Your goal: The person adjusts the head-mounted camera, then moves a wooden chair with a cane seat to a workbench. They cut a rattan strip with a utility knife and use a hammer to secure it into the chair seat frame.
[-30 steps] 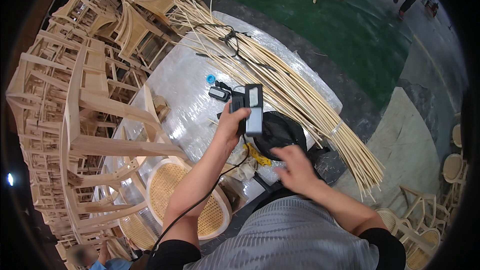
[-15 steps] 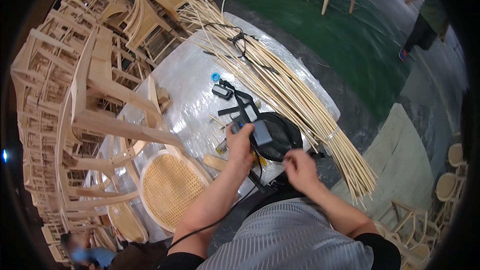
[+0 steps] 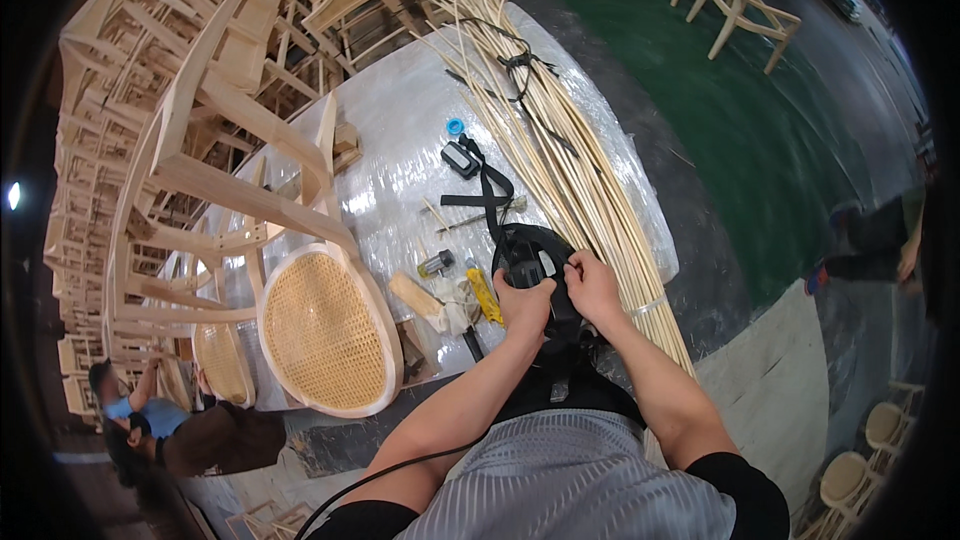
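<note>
Close to my body at the table's near edge is black mesh headgear (image 3: 520, 238) with straps. My left hand (image 3: 524, 308) is closed on its near left side, the thumb lying across the front. My right hand (image 3: 597, 288) grips its right edge with bent fingers. A dark box-shaped part with a small pale patch shows between the hands; my fingers partly hide it. From the headgear a black strap (image 3: 490, 185) runs away over the table to a small black box (image 3: 460, 159). A black cable passes under my left forearm.
A plastic-wrapped table (image 3: 390, 140) carries a long rattan bundle (image 3: 590, 180) on its right. Left stands a wooden chair with a cane seat (image 3: 325, 330). Between lie a yellow-handled tool (image 3: 482, 292), a small clear bottle (image 3: 436, 263) and a blue ring (image 3: 455, 126). Other people are at both sides.
My right hand has moved from beside the headgear onto its right edge. My left hand, which held a grey box over the mesh, now grips the headgear's near side. The whole view has shifted.
</note>
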Demonstrator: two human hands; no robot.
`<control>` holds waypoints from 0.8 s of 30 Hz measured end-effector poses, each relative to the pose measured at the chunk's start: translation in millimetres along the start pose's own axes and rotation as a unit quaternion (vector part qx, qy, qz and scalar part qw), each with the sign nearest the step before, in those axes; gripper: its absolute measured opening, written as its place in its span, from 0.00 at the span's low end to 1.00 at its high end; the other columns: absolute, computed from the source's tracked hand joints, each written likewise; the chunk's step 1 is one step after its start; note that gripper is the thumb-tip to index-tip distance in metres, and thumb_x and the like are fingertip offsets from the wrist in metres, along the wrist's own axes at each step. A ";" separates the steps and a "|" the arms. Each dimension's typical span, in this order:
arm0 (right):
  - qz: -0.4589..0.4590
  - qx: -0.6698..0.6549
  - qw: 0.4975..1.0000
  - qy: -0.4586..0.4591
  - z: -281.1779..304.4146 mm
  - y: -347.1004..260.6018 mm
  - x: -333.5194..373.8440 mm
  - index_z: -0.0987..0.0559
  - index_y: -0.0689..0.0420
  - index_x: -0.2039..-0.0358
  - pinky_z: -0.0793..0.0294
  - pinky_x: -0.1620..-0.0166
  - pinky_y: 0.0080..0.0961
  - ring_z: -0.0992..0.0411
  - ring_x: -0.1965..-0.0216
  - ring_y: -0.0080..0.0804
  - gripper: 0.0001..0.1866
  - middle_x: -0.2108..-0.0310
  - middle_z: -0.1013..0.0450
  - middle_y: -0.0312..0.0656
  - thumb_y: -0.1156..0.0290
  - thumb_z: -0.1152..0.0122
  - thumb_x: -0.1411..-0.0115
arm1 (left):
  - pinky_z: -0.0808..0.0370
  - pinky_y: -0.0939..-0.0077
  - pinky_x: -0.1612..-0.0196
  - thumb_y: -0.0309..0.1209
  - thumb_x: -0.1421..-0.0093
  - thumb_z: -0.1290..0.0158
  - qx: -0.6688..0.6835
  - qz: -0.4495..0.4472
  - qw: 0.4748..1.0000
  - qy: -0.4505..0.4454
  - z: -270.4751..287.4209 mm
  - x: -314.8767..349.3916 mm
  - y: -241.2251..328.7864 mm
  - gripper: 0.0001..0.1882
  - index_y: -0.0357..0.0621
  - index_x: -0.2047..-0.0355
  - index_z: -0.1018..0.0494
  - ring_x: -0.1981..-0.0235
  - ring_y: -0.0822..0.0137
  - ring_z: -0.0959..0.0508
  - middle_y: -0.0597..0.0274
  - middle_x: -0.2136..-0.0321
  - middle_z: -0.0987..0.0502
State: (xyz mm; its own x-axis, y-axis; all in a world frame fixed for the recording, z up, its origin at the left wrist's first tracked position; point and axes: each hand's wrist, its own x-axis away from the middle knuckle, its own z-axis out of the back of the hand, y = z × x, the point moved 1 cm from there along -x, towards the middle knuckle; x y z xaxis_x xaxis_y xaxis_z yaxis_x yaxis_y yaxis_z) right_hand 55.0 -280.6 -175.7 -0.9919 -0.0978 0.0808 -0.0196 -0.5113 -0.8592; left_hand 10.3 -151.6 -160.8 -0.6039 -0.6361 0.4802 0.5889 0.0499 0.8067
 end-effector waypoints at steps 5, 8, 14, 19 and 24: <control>-0.006 -0.043 0.999 -0.004 4.4 10.6 10.4 0.21 0.60 0.61 0.28 0.69 0.33 0.26 0.77 0.34 0.07 0.79 0.26 0.44 0.71 0.35 0.36 | 0.26 0.56 0.40 0.36 0.53 0.32 -0.119 0.000 0.992 0.051 -15.3 -0.4 31.1 0.55 0.44 0.28 0.48 0.44 0.41 0.23 0.34 0.45 0.27; 0.012 -0.110 0.993 0.035 -0.1 11.3 8.3 0.21 0.60 0.60 0.28 0.71 0.31 0.27 0.78 0.32 0.07 0.79 0.26 0.42 0.71 0.35 0.35 | 0.26 0.52 0.40 0.38 0.53 0.31 -0.208 -0.012 0.975 0.077 -27.7 7.8 36.8 0.56 0.47 0.27 0.50 0.44 0.35 0.24 0.31 0.45 0.28; 0.002 -0.191 0.979 0.067 9.4 15.5 6.7 0.24 0.60 0.58 0.35 0.68 0.19 0.37 0.72 0.16 0.07 0.74 0.33 0.30 0.72 0.37 0.31 | 0.29 0.50 0.36 0.43 0.47 0.32 -0.262 0.002 0.964 -0.036 -42.4 13.2 43.3 0.69 0.56 0.23 0.76 0.41 0.31 0.27 0.22 0.40 0.38; -0.024 -0.195 0.980 -0.008 11.7 9.0 -3.4 0.26 0.59 0.59 0.35 0.71 0.21 0.36 0.75 0.18 0.14 0.77 0.33 0.30 0.69 0.28 0.37 | 0.25 0.59 0.40 0.35 0.46 0.35 -0.181 -0.019 0.976 -0.123 -23.5 3.3 27.7 0.67 0.49 0.22 0.77 0.43 0.44 0.23 0.34 0.43 0.27; -0.017 -0.108 0.994 -0.027 11.9 2.8 -8.0 0.26 0.58 0.58 0.33 0.72 0.25 0.34 0.78 0.21 0.22 0.80 0.33 0.32 0.66 0.20 0.45 | 0.24 0.60 0.43 0.31 0.42 0.41 -0.058 -0.014 0.976 -0.211 -4.8 -6.2 14.3 0.56 0.46 0.21 0.66 0.43 0.46 0.21 0.31 0.45 0.25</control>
State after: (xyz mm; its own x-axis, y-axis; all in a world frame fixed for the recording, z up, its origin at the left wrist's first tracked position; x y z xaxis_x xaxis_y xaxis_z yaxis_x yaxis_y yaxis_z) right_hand 64.4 -291.4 -172.8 -0.9823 -0.1320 0.1330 -0.0849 -0.3196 -0.9437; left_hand 25.1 -150.7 -153.8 -0.7733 -0.2606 0.5780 0.6114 -0.0655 0.7886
